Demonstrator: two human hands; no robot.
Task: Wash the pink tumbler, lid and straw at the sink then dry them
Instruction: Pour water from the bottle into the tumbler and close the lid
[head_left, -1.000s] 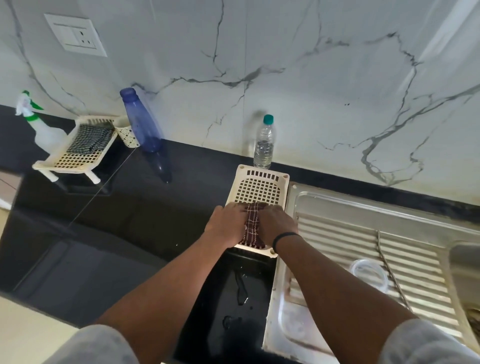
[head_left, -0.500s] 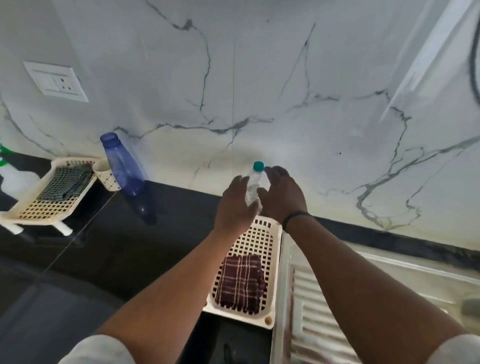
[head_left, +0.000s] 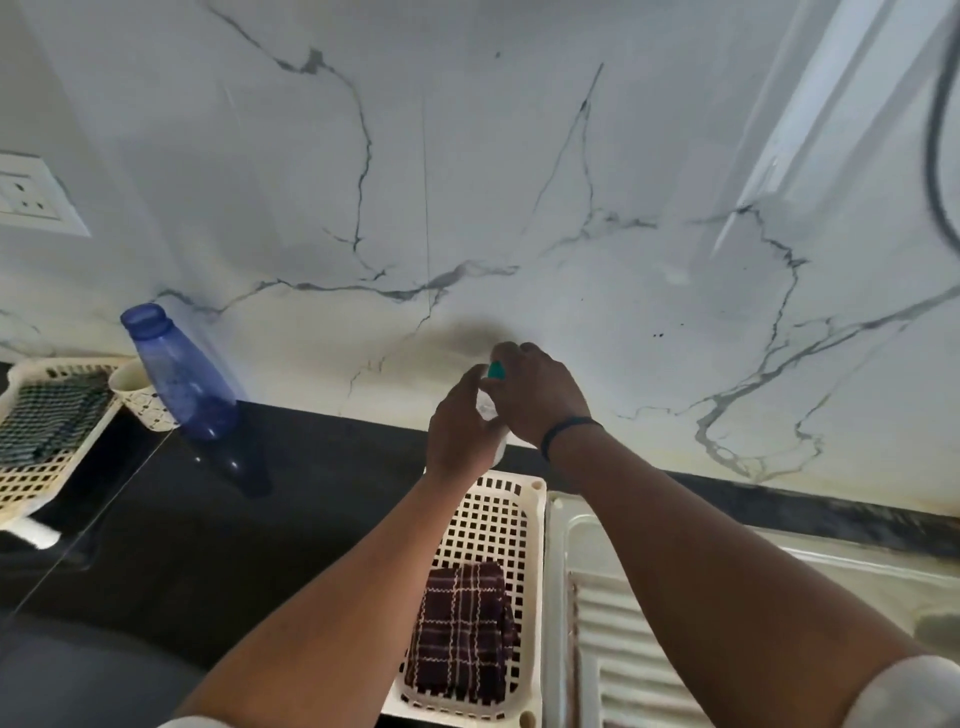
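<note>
Green-capped clear bottle (head_left: 493, 402) is getting grabbed by both hands at the marble wall: left hand (head_left: 460, 428) wraps its body, right hand (head_left: 535, 395) curls over the cap. Pink tumbler, lid and straw aren't anywhere I can see; a folded plaid cloth (head_left: 462, 639) sits in the cream basket (head_left: 498, 514) beside the steel drainboard (head_left: 623, 649).

From my feed, the steel sink drainboard (head_left: 639, 649) lies at the near right, ribbed and pale, running off the right and near edges, and just left of it a dark maroon checked cloth (head_left: 460, 631) sits folded flat at the near end of a cream lattice basket (head_left: 535, 571).
</note>
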